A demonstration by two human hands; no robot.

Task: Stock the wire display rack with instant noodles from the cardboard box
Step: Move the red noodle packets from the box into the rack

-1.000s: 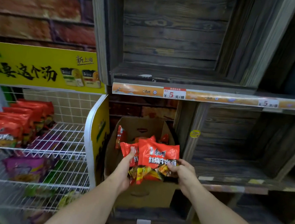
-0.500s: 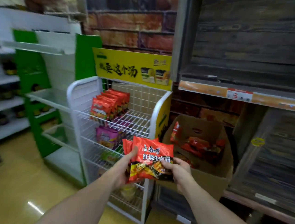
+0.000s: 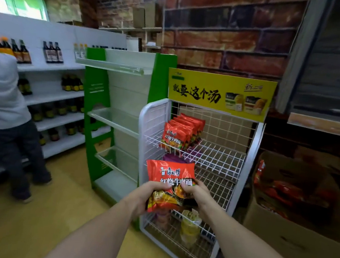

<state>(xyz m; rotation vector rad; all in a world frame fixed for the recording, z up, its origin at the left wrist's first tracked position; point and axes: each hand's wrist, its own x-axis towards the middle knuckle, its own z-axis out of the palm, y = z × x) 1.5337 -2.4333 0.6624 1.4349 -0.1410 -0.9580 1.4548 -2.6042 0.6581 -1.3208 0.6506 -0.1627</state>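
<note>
Both hands hold a bunch of red instant noodle packets in front of the white wire display rack. My left hand grips the packets' lower left side; my right hand grips their right edge. On the rack's top shelf stands a row of red noodle packets at the left; the shelf's right part is bare wire. Purple packets show on the shelf below, behind the held bunch. The open cardboard box with more red packets sits at the right.
A yellow sign tops the rack. A green and white shelf unit stands left of it. A person in a white shirt stands at far left by white shelves of bottles. Dark wooden shelving rises above the box.
The view has swung left from the box to the rack. Both hands carried the red packets away from the box and now hold them before the rack's lower front.
</note>
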